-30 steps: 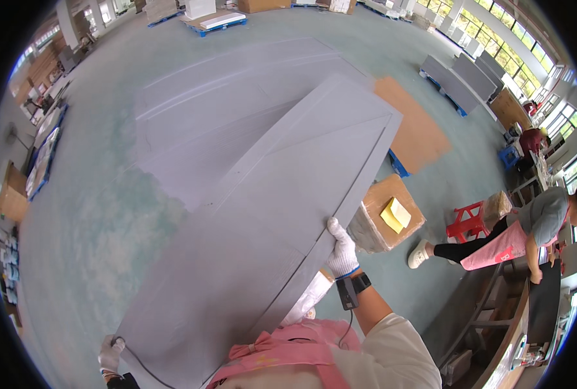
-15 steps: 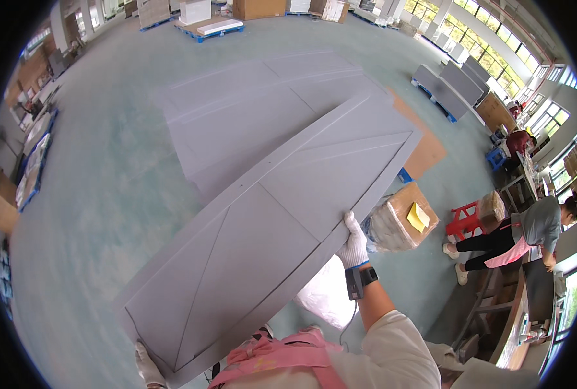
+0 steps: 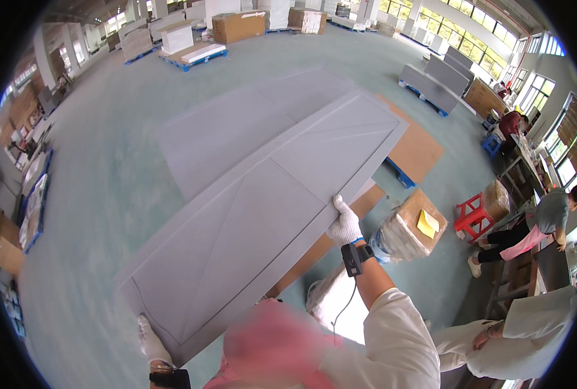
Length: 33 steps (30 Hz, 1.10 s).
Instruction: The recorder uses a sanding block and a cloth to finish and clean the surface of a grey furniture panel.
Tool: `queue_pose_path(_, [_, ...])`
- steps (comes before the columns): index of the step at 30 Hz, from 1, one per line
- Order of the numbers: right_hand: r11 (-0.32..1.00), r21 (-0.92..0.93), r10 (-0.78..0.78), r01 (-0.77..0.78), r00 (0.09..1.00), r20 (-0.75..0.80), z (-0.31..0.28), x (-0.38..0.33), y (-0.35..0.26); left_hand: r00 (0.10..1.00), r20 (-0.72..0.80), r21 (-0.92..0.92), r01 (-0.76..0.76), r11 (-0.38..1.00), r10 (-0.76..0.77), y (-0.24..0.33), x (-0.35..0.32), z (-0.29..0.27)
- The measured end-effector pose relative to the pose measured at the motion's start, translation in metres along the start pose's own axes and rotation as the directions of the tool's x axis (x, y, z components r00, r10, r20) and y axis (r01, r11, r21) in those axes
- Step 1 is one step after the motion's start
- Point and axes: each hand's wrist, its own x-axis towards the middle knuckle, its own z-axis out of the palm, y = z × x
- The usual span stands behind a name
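Observation:
A long grey door-like panel (image 3: 256,201), with a raised border and slanting grooves, is held at a slant before me. My right hand (image 3: 345,222), in a white knit glove, grips its near long edge, the thumb lying over the face. My left hand (image 3: 152,340), also gloved, is closed at the lower left end, most of its fingers hidden behind the panel. Beyond lies another broad grey panel (image 3: 217,139), partly covered by the held one. Brown cardboard (image 3: 415,146) shows at the right, on a blue pallet (image 3: 400,174).
A wrapped carton (image 3: 412,223) with yellow paper on top stands right of my right hand. Farther right are a red stool (image 3: 474,217) and a person in grey (image 3: 551,214) at a bench. Another person in white (image 3: 515,330) is close at the lower right.
The held panel and my hands have shifted, and more of my left wrist shows. Brown cardboard now shows below the panel's near edge. A person in white shows more fully at the lower right.

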Motion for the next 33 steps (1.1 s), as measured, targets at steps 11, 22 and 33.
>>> queue_pose_path(11, [0.980,-0.057,-0.195,0.188,0.971,-0.141,0.032,0.218,-0.047,0.987,0.091,0.185,-0.147,0.972,0.133,0.078,0.098,0.226])
queue_pose_path(22, [0.938,-0.273,-0.257,0.212,0.956,-0.140,0.026,0.304,-0.070,0.988,0.146,0.084,-0.071,0.994,0.058,0.082,0.118,0.339])
queue_pose_path(33, [0.558,-0.829,-0.193,-0.025,0.968,-0.159,0.063,0.282,-0.025,0.933,0.303,0.479,-0.326,0.815,0.195,0.085,0.162,0.350])
